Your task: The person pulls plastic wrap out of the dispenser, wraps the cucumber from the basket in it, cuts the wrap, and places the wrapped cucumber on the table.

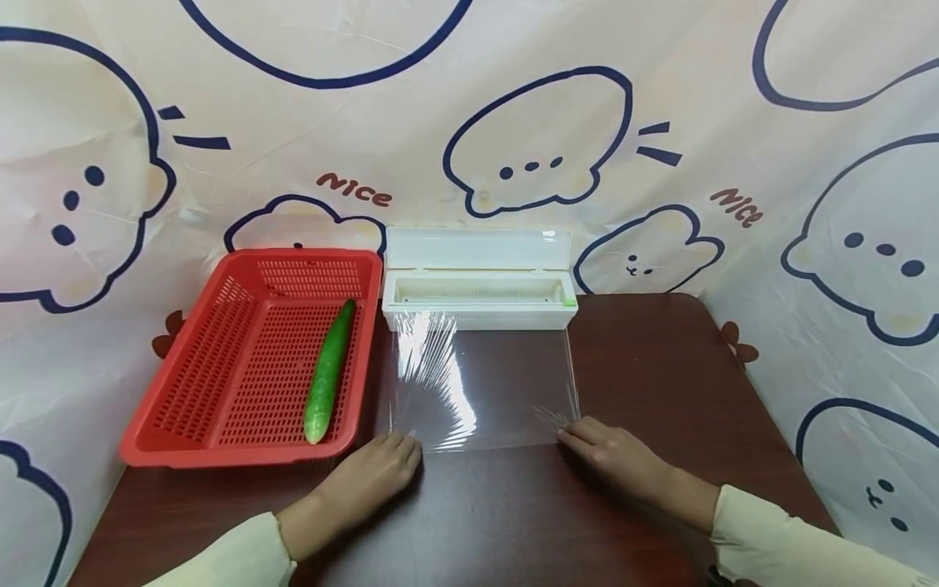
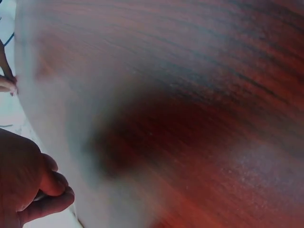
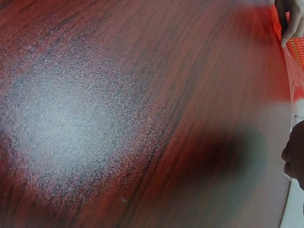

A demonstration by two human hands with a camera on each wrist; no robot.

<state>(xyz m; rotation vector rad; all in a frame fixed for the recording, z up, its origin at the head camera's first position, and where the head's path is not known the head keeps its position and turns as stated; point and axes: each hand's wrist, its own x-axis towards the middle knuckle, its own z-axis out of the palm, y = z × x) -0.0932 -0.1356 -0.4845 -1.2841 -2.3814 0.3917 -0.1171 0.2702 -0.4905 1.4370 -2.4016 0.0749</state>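
Observation:
A sheet of clear cling film (image 1: 506, 383) stretches from a white dispenser box (image 1: 480, 316) toward the person. At its near left corner the left hand (image 1: 377, 473) pinches the film; the right hand (image 1: 623, 461) pinches the near right corner. In the left wrist view the left hand (image 2: 28, 180) shows its thumb and fingers pressed together. The right wrist view has part of the right hand (image 3: 295, 152) at its right edge, with the left hand (image 3: 292, 21) farther off. The film's edge runs between both hands, just above the table.
Left of the film stands a red plastic basket (image 1: 242, 350) with a cucumber (image 1: 330, 371) lying in it along the right side. The dispenser's lid (image 1: 477, 249) stands raised at the back. A patterned cloth (image 1: 411, 147) surrounds the brown table (image 1: 513, 522).

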